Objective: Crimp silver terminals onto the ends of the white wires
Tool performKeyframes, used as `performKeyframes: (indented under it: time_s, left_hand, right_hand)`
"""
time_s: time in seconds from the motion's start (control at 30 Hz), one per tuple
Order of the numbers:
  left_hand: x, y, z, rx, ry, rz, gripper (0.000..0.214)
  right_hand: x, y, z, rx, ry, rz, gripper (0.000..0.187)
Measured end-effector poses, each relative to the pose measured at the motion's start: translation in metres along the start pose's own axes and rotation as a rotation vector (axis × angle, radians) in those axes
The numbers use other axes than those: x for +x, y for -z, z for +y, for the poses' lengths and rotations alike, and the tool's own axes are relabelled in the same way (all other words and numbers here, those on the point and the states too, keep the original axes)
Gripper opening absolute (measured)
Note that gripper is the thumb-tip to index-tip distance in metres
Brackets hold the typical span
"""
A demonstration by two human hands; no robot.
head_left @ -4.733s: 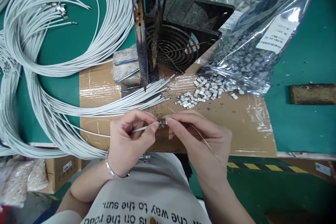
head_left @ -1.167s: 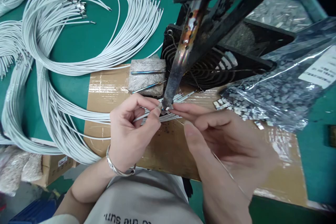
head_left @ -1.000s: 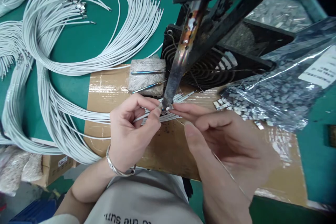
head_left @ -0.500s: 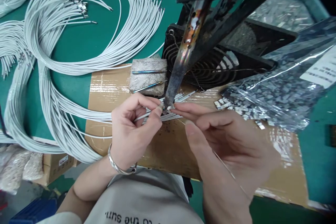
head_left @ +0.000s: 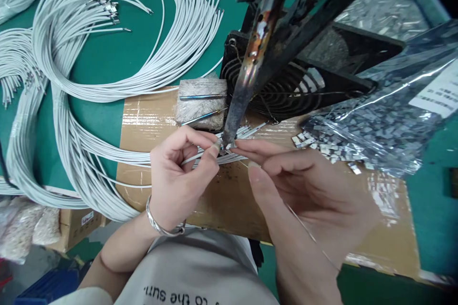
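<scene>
My left hand (head_left: 175,176) pinches the end of a thin white wire (head_left: 195,158) between thumb and forefinger. Its stripped tip sits right under the tip of a fixed soldering iron (head_left: 246,83). My right hand (head_left: 304,190) meets it from the right, fingers pressed together on a small metal terminal (head_left: 231,146) at the iron's tip. A thin strand of solder wire (head_left: 307,233) runs back across that hand. Both hands hover over a taped cardboard sheet (head_left: 150,119).
Bundles of white wires (head_left: 89,57) curve over the green bench (head_left: 107,62) at left. A black fan (head_left: 286,81) stands behind the iron, a sponge block with two metal rods (head_left: 200,105) beside it. A plastic bag of metal terminals (head_left: 386,119) spills out at right.
Since the earliest frame both hands have risen from the cardboard's near edge to the iron's tip. Over the last second they hold almost still there.
</scene>
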State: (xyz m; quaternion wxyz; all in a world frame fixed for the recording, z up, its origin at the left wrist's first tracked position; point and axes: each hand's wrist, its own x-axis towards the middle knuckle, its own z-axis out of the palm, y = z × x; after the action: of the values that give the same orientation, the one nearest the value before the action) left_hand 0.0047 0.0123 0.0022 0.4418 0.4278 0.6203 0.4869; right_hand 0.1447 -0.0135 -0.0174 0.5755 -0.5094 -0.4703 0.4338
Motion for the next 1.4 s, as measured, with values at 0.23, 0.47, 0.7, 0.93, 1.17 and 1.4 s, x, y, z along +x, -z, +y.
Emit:
performKeyframes:
  time_s: [0.23,0.47,0.7,0.93,1.17,1.4]
  left_hand:
    - [-0.001,-0.0001,-0.0012,-0.002,0.008,-0.005,0.017]
    - [-0.0009,-0.0014,-0.0008,0.008,0.005,-0.002,0.017]
    - [-0.0014,0.0,-0.0018,0.012,-0.003,-0.012,0.018]
    - [-0.0017,0.0009,-0.0015,0.034,-0.007,-0.001,0.017]
    - [-0.0016,0.0009,-0.0033,0.022,0.001,-0.016,0.016]
    - [-0.003,0.0021,-0.0029,0.011,0.002,-0.028,0.017]
  right_hand:
    - [0.0005,-0.0005,0.0017,-0.016,0.002,0.002,0.017]
    - [0.0004,-0.0003,0.0009,-0.025,-0.003,0.023,0.018]
    - [-0.0003,-0.0015,0.0004,-0.019,0.008,0.021,0.02]
    - [-0.0002,-0.0013,0.0012,-0.028,0.014,0.022,0.018]
    - [0.0005,-0.0007,0.003,-0.013,0.004,0.018,0.017]
    - [0.0007,-0.0009,0.004,-0.015,0.006,0.016,0.017]
